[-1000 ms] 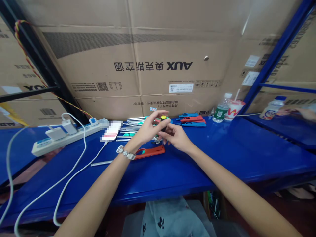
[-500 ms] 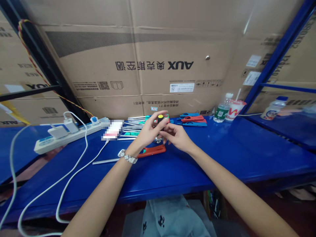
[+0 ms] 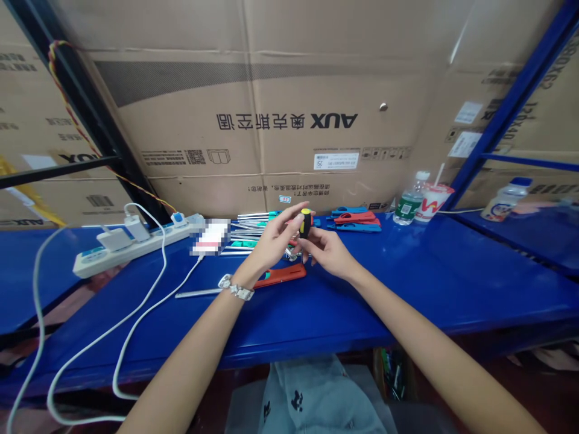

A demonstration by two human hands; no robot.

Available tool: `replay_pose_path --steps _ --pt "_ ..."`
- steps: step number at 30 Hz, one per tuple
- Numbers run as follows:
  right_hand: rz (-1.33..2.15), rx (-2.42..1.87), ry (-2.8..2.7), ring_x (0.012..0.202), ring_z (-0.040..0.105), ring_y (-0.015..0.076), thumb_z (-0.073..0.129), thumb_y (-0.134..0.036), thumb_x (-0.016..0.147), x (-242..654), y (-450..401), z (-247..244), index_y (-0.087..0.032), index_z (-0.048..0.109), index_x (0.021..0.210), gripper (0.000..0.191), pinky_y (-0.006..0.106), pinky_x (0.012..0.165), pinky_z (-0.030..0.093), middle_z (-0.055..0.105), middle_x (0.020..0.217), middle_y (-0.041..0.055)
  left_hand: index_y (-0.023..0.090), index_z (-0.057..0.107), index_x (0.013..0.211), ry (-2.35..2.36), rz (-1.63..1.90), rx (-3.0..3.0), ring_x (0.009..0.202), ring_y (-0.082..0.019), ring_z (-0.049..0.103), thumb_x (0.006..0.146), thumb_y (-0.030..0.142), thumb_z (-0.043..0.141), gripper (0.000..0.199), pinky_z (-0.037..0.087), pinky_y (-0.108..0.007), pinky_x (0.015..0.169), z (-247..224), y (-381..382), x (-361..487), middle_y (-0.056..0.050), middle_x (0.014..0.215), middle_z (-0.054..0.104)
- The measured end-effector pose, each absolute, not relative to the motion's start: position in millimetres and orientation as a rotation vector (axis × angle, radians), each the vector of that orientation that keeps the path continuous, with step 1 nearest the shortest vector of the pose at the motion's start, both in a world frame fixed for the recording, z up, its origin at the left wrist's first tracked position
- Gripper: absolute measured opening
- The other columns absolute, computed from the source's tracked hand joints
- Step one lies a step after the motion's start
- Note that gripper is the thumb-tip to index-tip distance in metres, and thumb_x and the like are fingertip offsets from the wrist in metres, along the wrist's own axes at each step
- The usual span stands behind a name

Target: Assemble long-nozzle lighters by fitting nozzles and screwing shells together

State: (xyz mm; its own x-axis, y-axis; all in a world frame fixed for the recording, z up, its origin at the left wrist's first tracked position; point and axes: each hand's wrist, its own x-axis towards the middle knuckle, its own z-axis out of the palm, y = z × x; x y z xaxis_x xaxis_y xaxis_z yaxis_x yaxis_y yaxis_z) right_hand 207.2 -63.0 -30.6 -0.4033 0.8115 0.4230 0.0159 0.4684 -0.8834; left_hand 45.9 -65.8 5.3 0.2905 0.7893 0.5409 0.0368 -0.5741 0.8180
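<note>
My left hand (image 3: 277, 236), with a silver bracelet watch at its wrist, has its fingers closed about a stubby black screwdriver (image 3: 306, 225) with a yellow cap, which stands upright. Just below and to the right, the fingers of my right hand (image 3: 332, 252) are pinched together near the screwdriver's lower end. What they grip is mostly hidden; a small silvery piece shows between the hands. Under my left wrist lies an orange lighter-like body (image 3: 289, 274) with a long metal tube (image 3: 196, 293) reaching left.
Behind my hands lie several metal tubes with green parts (image 3: 242, 244). Blue and orange casings (image 3: 359, 219) are stacked to the right. A water bottle (image 3: 407, 208) and a cup (image 3: 429, 204) stand further right. A power strip (image 3: 131, 248), cables and a blurred phone (image 3: 211, 236) lie left.
The screwdriver handle has shifted slightly right and shows more between my hands, with my left fingers less wrapped over it. The whole view has shifted a little. My right hand stays beside it.
</note>
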Motion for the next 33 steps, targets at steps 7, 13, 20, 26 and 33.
replay_pose_path --steps 7,13,20,26,33 --pt "0.936 -0.785 -1.634 0.050 0.061 0.0151 0.080 -0.049 0.079 198.1 -63.0 -38.8 -0.021 0.062 0.093 0.036 0.028 0.048 0.049 0.068 0.067 0.0001 0.020 0.061 0.087 0.855 1.576 1.770 0.074 -0.013 0.059 0.070 0.034 0.087 0.034 0.052 -0.026 0.067 2.9 -60.4 52.1 -0.002 0.085 0.065" --pt "1.029 -0.688 -1.764 0.056 0.063 0.0148 0.067 -0.053 0.089 202.3 -63.7 -33.5 -0.020 0.064 0.095 0.034 0.028 0.051 0.051 0.074 0.081 0.0046 0.023 0.065 0.115 0.753 1.326 1.823 0.066 -0.013 0.058 0.090 0.049 0.066 0.037 0.049 -0.026 0.054 5.6 -66.9 46.6 -0.007 0.103 0.067" --pt "0.924 -0.795 -1.659 0.052 0.060 0.0149 0.079 -0.051 0.079 198.1 -61.1 -41.9 -0.021 0.063 0.091 0.037 0.029 0.051 0.052 0.068 0.068 0.0006 0.020 0.056 0.077 0.904 1.550 1.831 0.069 -0.013 0.055 0.072 0.040 0.086 0.036 0.049 -0.026 0.065 6.2 -62.7 54.9 0.001 0.074 0.059" --pt "1.118 -0.707 -1.697 0.056 0.061 0.0142 0.072 -0.060 0.082 203.2 -61.7 -32.7 -0.019 0.065 0.093 0.043 0.027 0.047 0.052 0.073 0.079 0.0043 0.024 0.063 0.113 0.758 1.355 1.852 0.080 -0.017 0.063 0.088 0.045 0.068 0.033 0.051 -0.028 0.062 6.0 -64.5 46.5 -0.006 0.102 0.068" --pt "1.053 -0.774 -1.628 0.054 0.060 0.0142 0.082 -0.053 0.074 199.8 -63.0 -34.5 -0.022 0.064 0.096 0.043 0.026 0.048 0.050 0.068 0.069 -0.0006 0.020 0.056 0.083 0.880 1.538 1.831 0.074 -0.014 0.058 0.070 0.035 0.087 0.037 0.049 -0.027 0.067 4.5 -56.6 46.6 0.000 0.082 0.061"
